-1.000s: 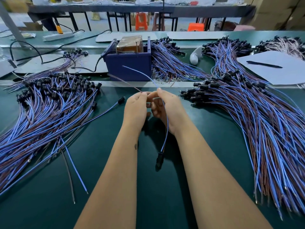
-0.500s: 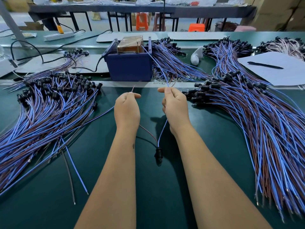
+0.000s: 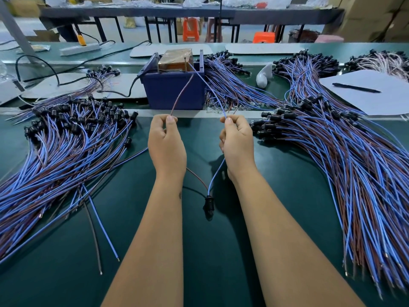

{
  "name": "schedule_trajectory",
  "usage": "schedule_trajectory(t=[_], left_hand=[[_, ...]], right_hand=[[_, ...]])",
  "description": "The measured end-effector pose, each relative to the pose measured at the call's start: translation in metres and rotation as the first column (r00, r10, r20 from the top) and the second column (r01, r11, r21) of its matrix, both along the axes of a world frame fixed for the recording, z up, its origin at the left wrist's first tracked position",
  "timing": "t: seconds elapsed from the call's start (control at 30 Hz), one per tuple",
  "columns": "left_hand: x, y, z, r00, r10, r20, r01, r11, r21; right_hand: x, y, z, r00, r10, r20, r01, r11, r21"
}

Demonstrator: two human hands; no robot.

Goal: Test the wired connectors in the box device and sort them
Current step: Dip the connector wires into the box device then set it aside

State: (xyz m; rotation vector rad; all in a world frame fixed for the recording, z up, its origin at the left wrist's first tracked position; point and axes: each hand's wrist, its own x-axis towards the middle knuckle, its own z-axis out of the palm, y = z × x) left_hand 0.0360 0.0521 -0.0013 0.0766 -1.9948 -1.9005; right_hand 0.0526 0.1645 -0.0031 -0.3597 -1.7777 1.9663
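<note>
Connector (image 3: 209,201) dangles between piles; left grip (image 3: 166,138) pinches brown wire (image 3: 182,94), right grip (image 3: 236,138) blue wire (image 3: 208,86).

A black pen (image 3: 356,87) is seen lying on a white paper sheet (image 3: 374,96) at the far right of the green counter (image 3: 221,251). A white power strip (image 3: 79,49) is laid at the far left, black cables (image 3: 55,72) trailing near it. Orange stools (image 3: 190,28) are tucked under a dark table (image 3: 137,12) behind, with cardboard boxes (image 3: 374,16) stacked at the right.
</note>
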Motion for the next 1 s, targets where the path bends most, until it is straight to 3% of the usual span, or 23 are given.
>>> schedule_trajectory(t=[1.0], left_hand=[[-0.015,-0.009,-0.010,0.997,0.032,0.064,-0.034,0.999,0.019]], right_hand=[[-0.002,-0.003,-0.004,0.997,0.052,0.053,-0.057,0.992,0.112]])
